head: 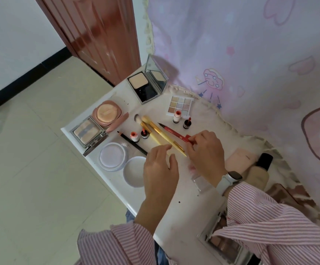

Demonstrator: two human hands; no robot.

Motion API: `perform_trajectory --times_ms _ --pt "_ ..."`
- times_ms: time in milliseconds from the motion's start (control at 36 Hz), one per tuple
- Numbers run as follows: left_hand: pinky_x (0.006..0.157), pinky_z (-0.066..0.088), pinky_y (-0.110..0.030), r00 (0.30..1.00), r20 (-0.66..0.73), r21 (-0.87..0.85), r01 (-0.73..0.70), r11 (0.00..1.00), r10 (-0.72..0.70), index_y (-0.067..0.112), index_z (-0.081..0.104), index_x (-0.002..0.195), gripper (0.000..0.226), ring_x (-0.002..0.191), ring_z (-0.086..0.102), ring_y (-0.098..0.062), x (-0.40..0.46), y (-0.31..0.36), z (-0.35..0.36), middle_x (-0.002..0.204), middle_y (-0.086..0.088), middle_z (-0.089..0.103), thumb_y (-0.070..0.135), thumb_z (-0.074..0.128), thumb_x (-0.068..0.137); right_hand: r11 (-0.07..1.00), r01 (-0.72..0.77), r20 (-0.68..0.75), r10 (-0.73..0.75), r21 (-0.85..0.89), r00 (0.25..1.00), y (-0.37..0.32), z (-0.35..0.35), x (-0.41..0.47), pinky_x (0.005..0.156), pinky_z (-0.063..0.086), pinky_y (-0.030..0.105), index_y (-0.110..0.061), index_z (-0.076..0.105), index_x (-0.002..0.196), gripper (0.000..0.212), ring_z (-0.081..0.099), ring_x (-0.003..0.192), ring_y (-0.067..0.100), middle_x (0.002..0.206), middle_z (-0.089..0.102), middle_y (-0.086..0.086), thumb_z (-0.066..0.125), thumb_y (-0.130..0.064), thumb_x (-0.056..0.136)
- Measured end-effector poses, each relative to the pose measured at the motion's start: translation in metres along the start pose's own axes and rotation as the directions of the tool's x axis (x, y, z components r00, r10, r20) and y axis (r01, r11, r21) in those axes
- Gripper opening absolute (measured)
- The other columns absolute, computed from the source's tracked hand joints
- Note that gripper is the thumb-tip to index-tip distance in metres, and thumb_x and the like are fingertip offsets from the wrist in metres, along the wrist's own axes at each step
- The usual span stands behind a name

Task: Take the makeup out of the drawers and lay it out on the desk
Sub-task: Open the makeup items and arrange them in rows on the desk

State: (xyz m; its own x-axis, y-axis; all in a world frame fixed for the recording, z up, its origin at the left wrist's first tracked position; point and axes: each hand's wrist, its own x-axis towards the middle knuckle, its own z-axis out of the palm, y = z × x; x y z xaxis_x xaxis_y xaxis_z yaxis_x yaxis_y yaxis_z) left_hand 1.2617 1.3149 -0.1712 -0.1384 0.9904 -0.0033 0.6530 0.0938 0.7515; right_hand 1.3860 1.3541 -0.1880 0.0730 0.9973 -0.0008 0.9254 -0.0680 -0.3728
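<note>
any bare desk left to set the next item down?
Yes: the near strip of the white desk between the left hand and the sleeves. A smaller patch lies between the silver compact and the brushes. The middle is crowded around the red liner pinched by the right hand.
</note>
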Motion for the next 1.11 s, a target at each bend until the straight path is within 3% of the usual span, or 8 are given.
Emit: perform_trajectory --times_ms 194,333,556,667,833,917,1000,1111 --pt "0.084 0.046 -0.037 0.972 0.038 0.258 -0.233 0.937 0.232 0.011 0.067 0.102 0.028 0.098 0.058 -0.023 -0.039 -0.034 0.007 0.104 -0.004 0.066 0.005 0.073 0.075 0.997 0.081 0.077 -0.081 0.009 0.994 0.009 -0.004 -0.007 0.076 0.038 0.027 -0.009 0.064 0.11 0.032 0.052 0.088 0.019 0.1 0.063 0.006 0.044 -0.029 0.094" --pt "0.084 0.045 -0.04 0.925 0.07 0.283 -0.377 0.882 0.373 0.014 0.061 0.102 0.021 0.101 0.056 -0.025 -0.057 -0.041 0.004 0.106 -0.006 0.065 0.013 0.05 0.085 0.977 0.208 0.141 -0.212 0.038 0.967 0.032 -0.024 -0.024 0.072 0.04 0.033 -0.012 0.066 0.094 0.038 0.053 0.087 0.024 0.093 0.062 0.003 0.037 -0.032 0.082" --pt "0.082 0.034 -0.032 0.902 0.141 0.253 -0.431 0.866 0.408 0.012 0.062 0.102 0.033 0.097 0.051 -0.022 -0.073 -0.048 0.007 0.104 -0.006 0.064 0.0 0.07 0.071 0.94 0.306 0.308 -0.249 -0.152 0.918 0.052 -0.031 -0.035 0.074 0.037 0.036 -0.015 0.067 0.101 0.051 0.05 0.095 0.027 0.102 0.061 0.003 0.036 -0.047 0.078" --pt "0.088 0.033 -0.036 0.905 0.198 0.296 -0.421 0.857 0.376 0.013 0.064 0.106 0.026 0.104 0.049 -0.023 -0.079 -0.056 0.009 0.113 -0.006 0.063 0.012 0.057 0.081 0.935 0.329 0.339 -0.269 -0.134 0.902 0.052 -0.028 -0.033 0.078 0.029 0.033 -0.01 0.065 0.101 0.057 0.04 0.101 0.019 0.108 0.06 0.003 0.03 -0.05 0.08" --pt "0.092 0.034 -0.036 0.904 0.27 0.227 -0.395 0.89 0.333 0.016 0.062 0.112 0.032 0.109 0.046 -0.02 -0.078 -0.061 0.004 0.118 -0.003 0.061 0.024 0.046 0.085 0.965 0.262 0.277 -0.259 0.028 0.925 0.038 -0.04 -0.043 0.081 0.028 0.027 -0.009 0.056 0.111 0.047 0.044 0.099 0.02 0.108 0.057 0.005 0.034 -0.045 0.091" --pt "0.093 0.039 -0.032 0.933 0.275 0.088 -0.263 0.961 0.23 0.017 0.053 0.125 0.041 0.108 0.048 -0.014 -0.075 -0.053 -0.005 0.12 -0.001 0.058 0.034 0.047 0.088 0.974 0.115 0.402 -0.186 0.194 0.897 0.023 -0.054 -0.053 0.076 0.039 0.028 -0.012 0.05 0.118 0.032 0.053 0.088 0.018 0.1 0.057 0.0 0.042 -0.033 0.096" --pt "0.086 0.04 -0.013 0.934 0.312 -0.148 -0.131 0.98 0.172 0.021 0.036 0.138 0.058 0.097 0.048 0.005 -0.071 -0.043 -0.018 0.12 0.007 0.05 0.036 0.06 0.087 0.945 0.057 0.495 -0.219 0.322 0.841 0.01 -0.063 -0.067 0.067 0.039 0.01 -0.016 0.053 0.114 0.026 0.054 0.078 0.002 0.095 0.057 -0.008 0.044 -0.031 0.095" --pt "0.072 0.038 0.0 0.926 0.25 -0.181 -0.242 0.953 0.282 0.016 0.056 0.12 0.045 0.08 0.048 0.014 -0.073 -0.039 -0.027 0.097 0.017 0.048 0.045 0.051 0.086 0.847 -0.129 0.491 -0.169 0.516 0.854 -0.002 -0.056 -0.087 0.056 0.038 0.014 -0.022 0.052 0.1 0.012 0.05 0.056 -0.001 0.068 0.054 -0.013 0.044 -0.029 0.095"
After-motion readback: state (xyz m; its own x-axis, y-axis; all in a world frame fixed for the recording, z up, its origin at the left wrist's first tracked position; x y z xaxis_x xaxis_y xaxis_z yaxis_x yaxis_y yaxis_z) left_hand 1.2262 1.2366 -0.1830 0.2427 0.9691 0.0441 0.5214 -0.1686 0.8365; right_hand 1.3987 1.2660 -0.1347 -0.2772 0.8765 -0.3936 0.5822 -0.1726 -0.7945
